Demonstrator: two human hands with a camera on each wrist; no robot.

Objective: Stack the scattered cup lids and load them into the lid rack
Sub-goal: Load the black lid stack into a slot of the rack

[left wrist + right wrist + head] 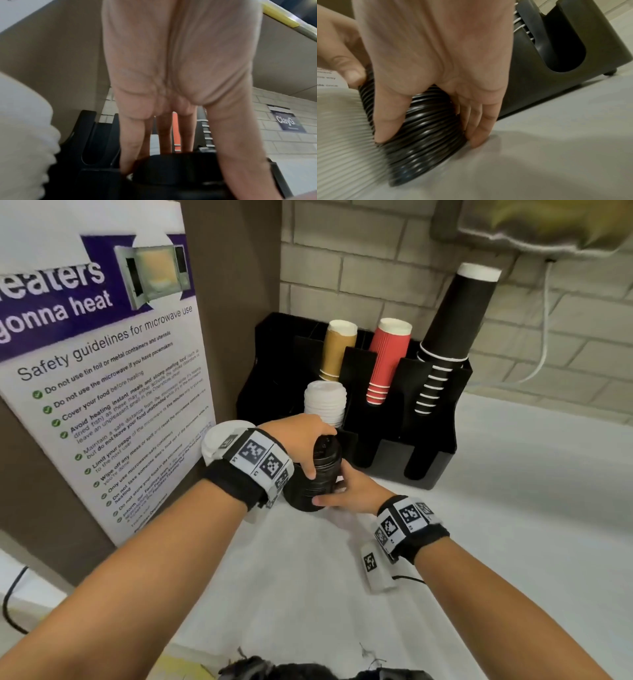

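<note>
**Black lid stack held in both hands at the rack's front**

Black plastic, ridged and glossy: the stack of black lids (pixel 313 474) is clasped from two sides. The left hand (pixel 301 436) caps its top end, fingers curled over the far edge and thumb down the near side. The right hand (pixel 436 70) wraps the lower part, thumb on the ribbed side and fingers round the far side, their tips touching the counter (pixel 513 508). The stack leans, its base on or just above the counter; which, I cannot tell.

Such lids look light and stiff singly, but a nested column will likely flex and shear apart if squeezed mid-length. Holding both ends, as now, seems the safest grip; the gloss suggests a slippery surface.

At twelve o'clock from the hands stands the lid rack (pixel 438 446). Its front slot at eleven o'clock holds white lids (pixel 325 402); behind rise tan cups (pixel 337 350), red cups (pixel 388 361) and black cups (pixel 448 326) at one o'clock. More white lids (pixel 219 440) sit at nine o'clock.
</note>
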